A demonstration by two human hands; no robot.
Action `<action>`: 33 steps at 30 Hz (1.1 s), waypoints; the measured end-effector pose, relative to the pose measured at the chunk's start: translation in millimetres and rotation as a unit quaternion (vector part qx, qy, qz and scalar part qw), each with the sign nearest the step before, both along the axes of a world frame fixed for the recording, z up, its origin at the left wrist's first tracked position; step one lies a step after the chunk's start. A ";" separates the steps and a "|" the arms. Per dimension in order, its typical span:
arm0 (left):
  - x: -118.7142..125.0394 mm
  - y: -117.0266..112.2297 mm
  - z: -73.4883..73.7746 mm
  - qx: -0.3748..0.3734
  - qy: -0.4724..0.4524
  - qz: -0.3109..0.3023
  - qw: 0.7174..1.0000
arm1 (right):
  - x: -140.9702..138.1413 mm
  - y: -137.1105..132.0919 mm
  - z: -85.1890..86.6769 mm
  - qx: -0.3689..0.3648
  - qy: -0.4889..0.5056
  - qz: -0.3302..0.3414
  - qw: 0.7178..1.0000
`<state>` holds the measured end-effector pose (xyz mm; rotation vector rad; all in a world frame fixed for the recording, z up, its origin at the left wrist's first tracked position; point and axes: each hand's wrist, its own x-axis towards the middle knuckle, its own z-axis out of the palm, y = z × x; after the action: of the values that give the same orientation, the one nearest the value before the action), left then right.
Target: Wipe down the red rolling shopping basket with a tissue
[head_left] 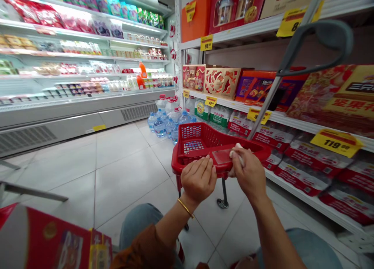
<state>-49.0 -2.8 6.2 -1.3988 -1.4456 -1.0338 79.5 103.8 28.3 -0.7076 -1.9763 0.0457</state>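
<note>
A red plastic shopping basket [204, 144] on small wheels stands on the tiled floor just in front of me, its grey pull handle [321, 39] raised up to the right. My left hand [198, 179] is closed on the basket's near rim, fingers curled over the edge. My right hand [248, 171] is also closed, pinching the rim beside it; a small pale thing shows between its fingers but I cannot make it out. A gold bangle sits on my left wrist. My knees in blue jeans show below.
Shelves of red gift boxes and packs [321, 101] with yellow price tags run along the right. Large water bottles [163, 124] stand on the floor beyond the basket. A long refrigerated case [73, 82] lines the left. A red carton [43, 241] lies at lower left.
</note>
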 end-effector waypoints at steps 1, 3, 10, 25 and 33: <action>-0.1 0.1 -0.2 0.003 -0.001 -0.001 1.000 | -5.6 -7.1 1.0 0.015 -0.007 0.019 1.000; -1.0 0.2 -1.2 0.006 0.000 -0.004 1.000 | -16.4 -20.2 1.6 0.045 -0.028 0.058 0.997; -5.2 -0.2 -3.8 -0.002 0.013 -0.008 1.000 | -25.0 -30.7 -2.4 0.077 -0.062 0.072 0.993; -6.7 -1.5 -0.3 -0.005 0.030 -0.012 0.999 | 5.6 6.2 -4.1 0.049 -0.032 0.029 0.998; -6.0 -1.1 -1.0 -0.001 0.024 -0.015 1.000 | 22.4 29.7 -5.3 -0.023 0.012 -0.013 1.000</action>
<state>-55.0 -3.9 5.1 -1.4415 -1.3949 -1.0117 101.8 133.4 23.0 -0.7577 -1.9485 0.0837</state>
